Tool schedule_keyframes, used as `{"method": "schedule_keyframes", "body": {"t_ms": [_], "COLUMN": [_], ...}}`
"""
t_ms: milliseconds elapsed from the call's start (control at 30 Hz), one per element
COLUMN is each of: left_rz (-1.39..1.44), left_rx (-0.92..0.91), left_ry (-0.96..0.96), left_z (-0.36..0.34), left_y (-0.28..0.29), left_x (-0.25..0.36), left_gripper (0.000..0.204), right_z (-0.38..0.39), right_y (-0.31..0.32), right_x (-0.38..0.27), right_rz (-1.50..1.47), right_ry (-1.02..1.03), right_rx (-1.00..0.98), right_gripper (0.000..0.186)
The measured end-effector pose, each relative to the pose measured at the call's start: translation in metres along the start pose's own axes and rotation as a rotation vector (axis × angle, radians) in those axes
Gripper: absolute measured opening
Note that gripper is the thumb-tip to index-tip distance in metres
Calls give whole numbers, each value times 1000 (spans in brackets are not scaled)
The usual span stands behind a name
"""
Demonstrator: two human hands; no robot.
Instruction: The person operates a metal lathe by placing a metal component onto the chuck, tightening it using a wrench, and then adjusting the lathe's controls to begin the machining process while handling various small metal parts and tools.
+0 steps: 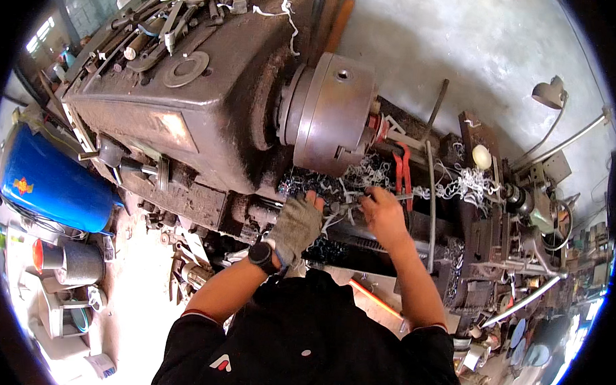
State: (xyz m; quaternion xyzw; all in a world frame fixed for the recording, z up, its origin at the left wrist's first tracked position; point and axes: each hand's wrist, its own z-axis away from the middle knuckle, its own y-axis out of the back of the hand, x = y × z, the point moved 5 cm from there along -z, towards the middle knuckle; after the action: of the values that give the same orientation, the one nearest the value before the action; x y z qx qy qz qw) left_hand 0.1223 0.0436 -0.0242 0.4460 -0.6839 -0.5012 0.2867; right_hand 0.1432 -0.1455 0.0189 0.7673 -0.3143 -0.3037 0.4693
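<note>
Two hands reach onto the bed of a large, grimy metal lathe [209, 114], just below its round steel chuck [331, 115]. The left hand [297, 223], in a grey fingerless glove with a black wristwatch [264, 256] above it, rests flat on the machine, fingers curled over a small metal part [340, 208] lying between the two hands. The right hand [383, 214] is bare; its fingers close on the other end of that part, though the exact grip is hidden. Curly white and dark metal shavings [363, 174] lie around both hands. A blue drum [50, 183] stands far left.
</note>
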Motion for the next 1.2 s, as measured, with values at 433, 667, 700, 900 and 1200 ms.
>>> {"method": "schedule_keyframes", "body": {"t_ms": [433, 667, 700, 900, 1200], "left_rz": [780, 400, 419, 259, 325], "left_rx": [195, 545, 620, 498, 301], "left_ry": [-33, -235, -266, -83, -103], "left_z": [-5, -89, -109, -182, -189], "left_y": [165, 270, 281, 280, 267], "left_x": [-7, -46, -54, -111, -103], "left_gripper": [38, 27, 27, 41, 38], "right_z": [-12, -95, -112, -196, -173], "right_y": [152, 248, 257, 250, 234], "right_x": [-90, -53, -44, -3, 12], "right_rz": [349, 442, 438, 273, 207], "right_ry": [242, 275, 281, 312, 165], "right_rx": [250, 488, 549, 645, 534], "right_gripper": [31, 29, 28, 30, 30]}}
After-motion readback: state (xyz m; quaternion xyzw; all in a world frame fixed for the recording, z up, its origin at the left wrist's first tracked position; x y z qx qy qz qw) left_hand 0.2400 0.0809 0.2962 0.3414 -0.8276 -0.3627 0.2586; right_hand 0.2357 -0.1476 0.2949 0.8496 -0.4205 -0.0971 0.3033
